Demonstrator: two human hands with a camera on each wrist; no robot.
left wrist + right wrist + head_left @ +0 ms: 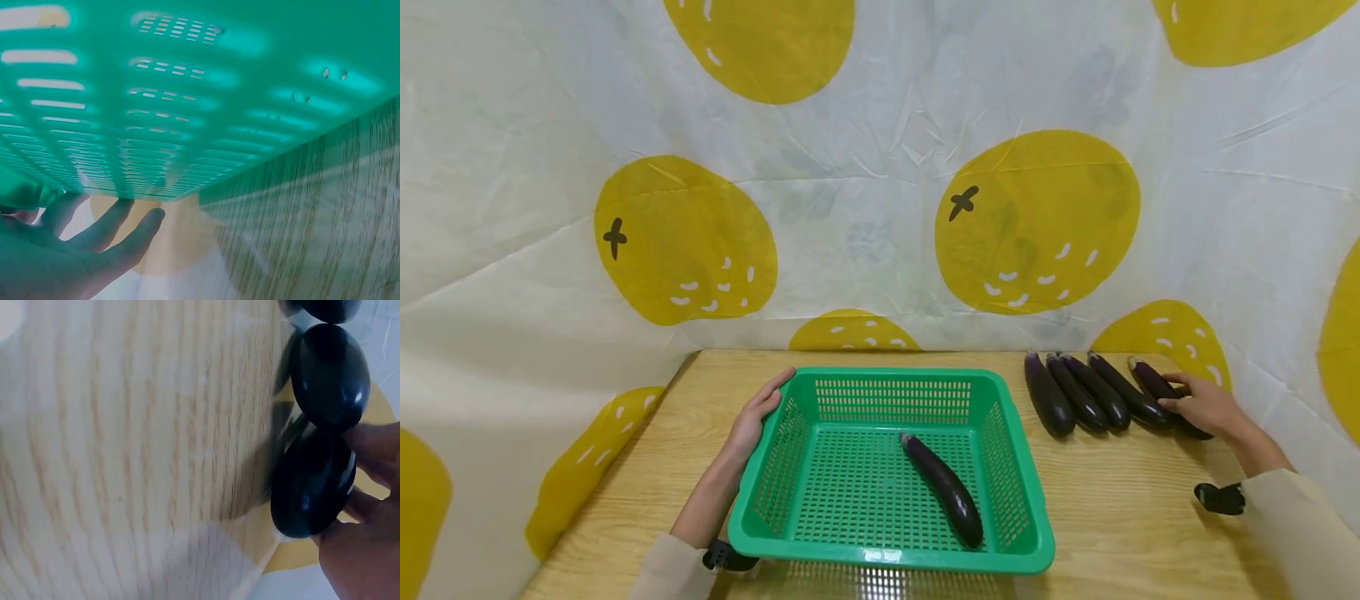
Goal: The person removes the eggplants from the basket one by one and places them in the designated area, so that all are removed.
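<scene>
In the head view, my left hand rests against the left rim of a green plastic basket. Its fairly straight fingers spread along the outer wall in the left wrist view. One dark purple eggplant lies slantwise inside the basket. Off to the right, my right hand grips the rightmost eggplant of a row, thumb and fingers on either side of it. Another eggplant sits right beside the gripped one in the right wrist view.
More eggplants lie side by side at the back right of the wooden table, stems toward the back. A white cloth with yellow fruit prints hangs behind the table and along both sides.
</scene>
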